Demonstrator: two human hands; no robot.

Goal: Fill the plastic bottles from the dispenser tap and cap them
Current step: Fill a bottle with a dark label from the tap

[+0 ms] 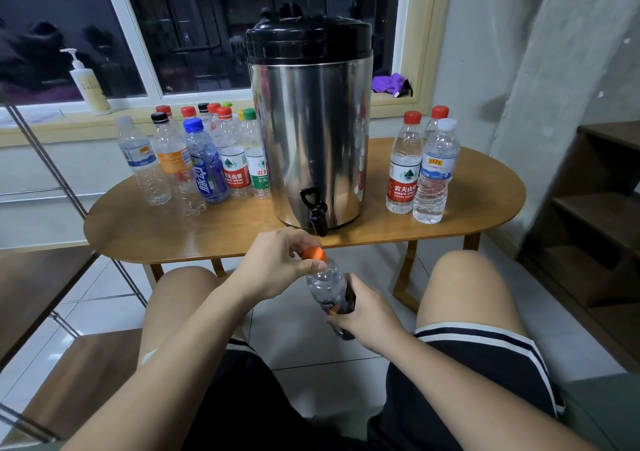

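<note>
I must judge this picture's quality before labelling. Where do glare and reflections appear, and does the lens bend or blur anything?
Head view: the dark window pane shows faint room reflections; the steel dispenser with black lid carries bright streaks and red reflections; the wide lens bends the white window frame and oval wooden table; the held clear plastic bottle with orange cap looks sharp.

dispenser (311, 138) is shiny brushed steel with a glossy black plastic lid (308, 40), bench (173, 228) smooth varnished wood, bottles (429, 170) clear crinkly plastic
</note>
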